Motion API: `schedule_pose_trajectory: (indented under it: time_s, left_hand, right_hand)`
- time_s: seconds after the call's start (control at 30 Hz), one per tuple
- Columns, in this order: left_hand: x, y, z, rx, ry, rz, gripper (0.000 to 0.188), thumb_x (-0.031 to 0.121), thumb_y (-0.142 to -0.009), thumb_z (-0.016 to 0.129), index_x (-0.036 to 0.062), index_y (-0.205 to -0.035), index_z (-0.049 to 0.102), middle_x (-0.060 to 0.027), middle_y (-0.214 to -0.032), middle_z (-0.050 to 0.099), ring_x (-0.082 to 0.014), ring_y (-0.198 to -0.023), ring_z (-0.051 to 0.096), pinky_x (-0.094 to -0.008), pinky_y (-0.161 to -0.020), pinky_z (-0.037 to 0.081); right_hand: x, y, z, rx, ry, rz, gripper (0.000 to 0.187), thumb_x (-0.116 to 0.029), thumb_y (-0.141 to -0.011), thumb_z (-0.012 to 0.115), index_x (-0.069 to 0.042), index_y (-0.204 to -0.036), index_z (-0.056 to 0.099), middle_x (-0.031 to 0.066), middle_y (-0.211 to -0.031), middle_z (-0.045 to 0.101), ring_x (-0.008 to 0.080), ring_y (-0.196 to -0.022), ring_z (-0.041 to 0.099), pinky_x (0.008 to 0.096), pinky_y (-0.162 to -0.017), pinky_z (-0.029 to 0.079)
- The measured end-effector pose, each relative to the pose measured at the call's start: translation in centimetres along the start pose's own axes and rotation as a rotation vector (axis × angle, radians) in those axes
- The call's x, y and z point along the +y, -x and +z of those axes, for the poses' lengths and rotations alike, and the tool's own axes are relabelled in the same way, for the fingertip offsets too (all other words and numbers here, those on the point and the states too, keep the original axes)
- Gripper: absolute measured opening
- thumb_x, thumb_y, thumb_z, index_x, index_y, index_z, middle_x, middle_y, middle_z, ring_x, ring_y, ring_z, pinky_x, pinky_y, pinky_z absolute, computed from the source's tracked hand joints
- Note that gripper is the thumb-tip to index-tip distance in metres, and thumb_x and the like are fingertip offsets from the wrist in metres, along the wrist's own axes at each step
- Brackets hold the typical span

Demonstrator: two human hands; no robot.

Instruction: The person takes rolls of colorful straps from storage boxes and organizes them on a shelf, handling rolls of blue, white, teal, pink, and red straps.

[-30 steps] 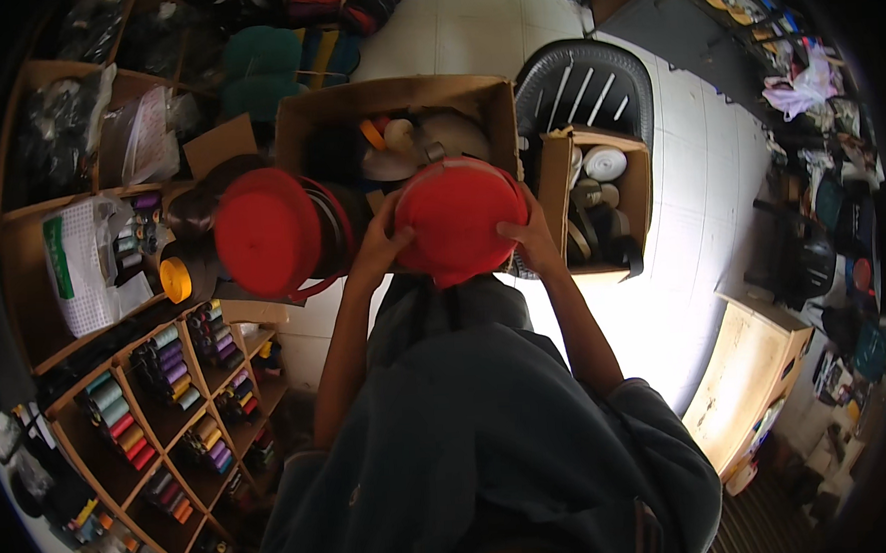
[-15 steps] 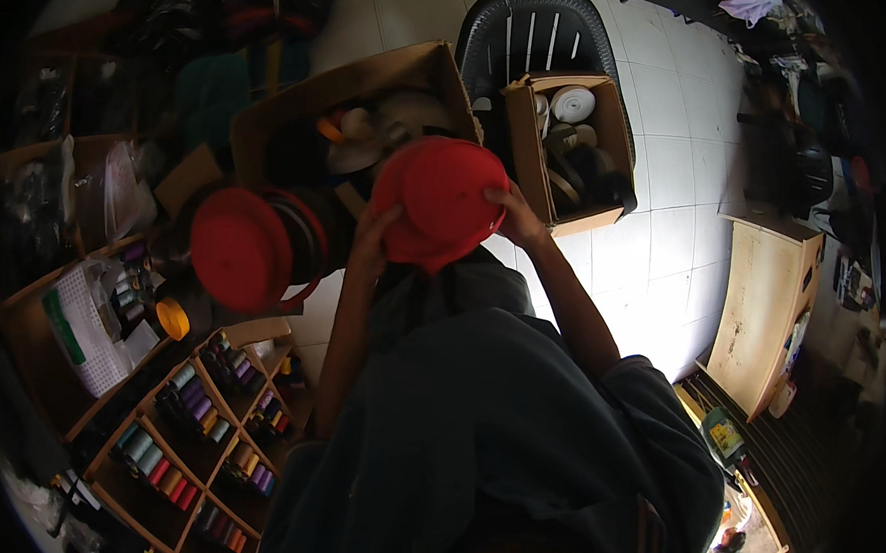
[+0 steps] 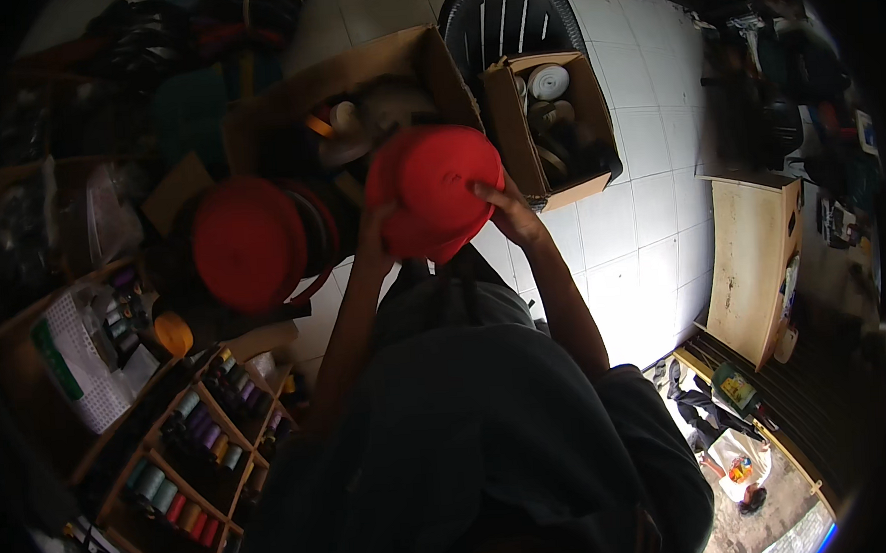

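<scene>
While the left hand (image 3: 373,232) and right hand (image 3: 511,213) clasp its opposite sides, one round, red, fabric-like roll (image 3: 433,182) sits between them

Beyond it, a large brown cardboard box (image 3: 453,81) holds one orange roll (image 3: 319,126) and pale rolls (image 3: 347,118); beside that, a smaller cardboard box (image 3: 511,123) contains one white coil (image 3: 549,82) and darker coils (image 3: 552,117). A second round red roll (image 3: 246,245) lies to the left.
</scene>
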State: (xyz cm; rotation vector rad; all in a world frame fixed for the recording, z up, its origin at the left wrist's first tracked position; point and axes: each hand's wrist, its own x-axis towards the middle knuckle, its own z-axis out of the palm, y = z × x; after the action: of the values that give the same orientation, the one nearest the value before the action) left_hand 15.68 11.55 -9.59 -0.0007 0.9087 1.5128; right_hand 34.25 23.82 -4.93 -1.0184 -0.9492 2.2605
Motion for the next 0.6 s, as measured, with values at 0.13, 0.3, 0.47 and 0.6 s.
schedule_pose_trajectory:
  time_s: [0.13, 0.3, 0.47, 0.6]
  left_hand:
    - [-1.2, -0.8, -2.3, -0.015, -0.008, -0.144, 0.053, 0.028, -0.081, 0.063, 0.0046, -0.126, 0.046, -0.0114, -0.122, 0.052, -0.0237, -0.115, 0.053, -0.0389, -0.096, 0.046]
    - [-3.3, -1.0, -2.5, -0.286, -0.592, 0.152, 0.048, 0.028, -0.083, 0.061, 0.0055, -0.124, 0.048, -0.0116, -0.119, 0.053, -0.0226, -0.113, 0.053, -0.0382, -0.097, 0.044]
    - [-5.1, -0.7, 5.6, -0.178, -0.227, -0.308, 0.054, 0.029, -0.079, 0.066, 0.0059, -0.124, 0.049, -0.0081, -0.12, 0.053, -0.0208, -0.113, 0.052, -0.0356, -0.095, 0.042]
    - [-9.9, -1.0, 10.9, -0.322, -0.368, -0.405, 0.055, 0.031, -0.08, 0.066, 0.0062, -0.126, 0.048, -0.0067, -0.121, 0.053, -0.0201, -0.114, 0.052, -0.0357, -0.097, 0.042]
  right_hand:
    - [1.3, 1.8, -1.6, -0.014, -0.029, -0.003, 0.074, -0.014, -0.078, 0.072, -0.005, -0.139, 0.032, 0.0119, -0.133, 0.046, 0.0244, -0.124, 0.045, 0.0383, -0.104, 0.038]
    - [2.6, 5.4, -3.6, 0.073, -0.127, -0.146, 0.078, -0.017, -0.074, 0.074, -0.004, -0.138, 0.033, 0.0121, -0.131, 0.047, 0.025, -0.123, 0.045, 0.0391, -0.105, 0.036]
    - [2.1, 11.6, -6.9, 0.219, -0.202, -0.211, 0.081, -0.018, -0.072, 0.074, -0.005, -0.139, 0.031, 0.0121, -0.132, 0.046, 0.0253, -0.124, 0.044, 0.0387, -0.105, 0.035]
    - [1.8, 17.5, -10.6, 0.324, -0.259, -0.396, 0.078, -0.018, -0.074, 0.072, 0.0, -0.138, 0.031, 0.0144, -0.13, 0.046, 0.0248, -0.122, 0.046, 0.0373, -0.103, 0.037]
